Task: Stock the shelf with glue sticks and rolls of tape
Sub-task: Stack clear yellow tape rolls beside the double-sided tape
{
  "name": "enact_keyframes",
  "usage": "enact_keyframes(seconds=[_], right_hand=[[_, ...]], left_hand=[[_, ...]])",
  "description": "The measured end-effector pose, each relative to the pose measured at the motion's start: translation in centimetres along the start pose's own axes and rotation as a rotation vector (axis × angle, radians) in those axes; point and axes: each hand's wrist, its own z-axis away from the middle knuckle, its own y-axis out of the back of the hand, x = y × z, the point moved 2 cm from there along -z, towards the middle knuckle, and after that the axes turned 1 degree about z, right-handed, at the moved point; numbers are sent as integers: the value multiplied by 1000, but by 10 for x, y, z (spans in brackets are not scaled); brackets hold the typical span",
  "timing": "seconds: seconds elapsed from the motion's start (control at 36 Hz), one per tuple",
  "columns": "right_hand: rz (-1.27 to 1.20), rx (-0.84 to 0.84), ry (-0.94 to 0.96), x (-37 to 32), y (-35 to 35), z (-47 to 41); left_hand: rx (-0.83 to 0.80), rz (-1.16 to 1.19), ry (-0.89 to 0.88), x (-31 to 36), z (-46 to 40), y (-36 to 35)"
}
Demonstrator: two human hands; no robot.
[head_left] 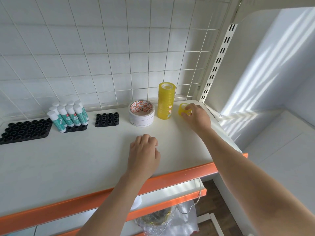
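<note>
My right hand (pixel 196 117) grips a small yellow roll of tape (pixel 182 109) at the back right of the white shelf (pixel 68 159). Just left of it stands a tall stack of yellow tape rolls (pixel 166 101). Further left lies a short stack of wide white tape rolls (pixel 141 113) with a red-printed core. Several white-capped glue sticks (pixel 68 114) stand in a black holder tray (pixel 77 128) at the back left. My left hand (pixel 144 151) rests knuckles-up on the shelf's middle, fingers curled, holding nothing.
An empty small black holder (pixel 106 119) sits between the glue sticks and the tape. A larger empty black holder (pixel 25 131) lies at far left. A wire grid (pixel 119 57) backs the shelf; an orange strip (pixel 119 189) edges its front. Lower shelves hold plastic bags (pixel 167 220).
</note>
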Motion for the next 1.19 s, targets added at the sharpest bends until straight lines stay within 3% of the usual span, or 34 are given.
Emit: enact_keyframes(seconds=[0.94,1.08,1.19], right_hand=[[186,15,-80,19,17,-6],[163,185,-75,10,19,12],[197,303,86,-10,11,30]], left_hand=[[27,-41,-7,0,-1,-1],[18,-45,-12,-1,0,-1],[13,-42,-4,0,-1,-1]])
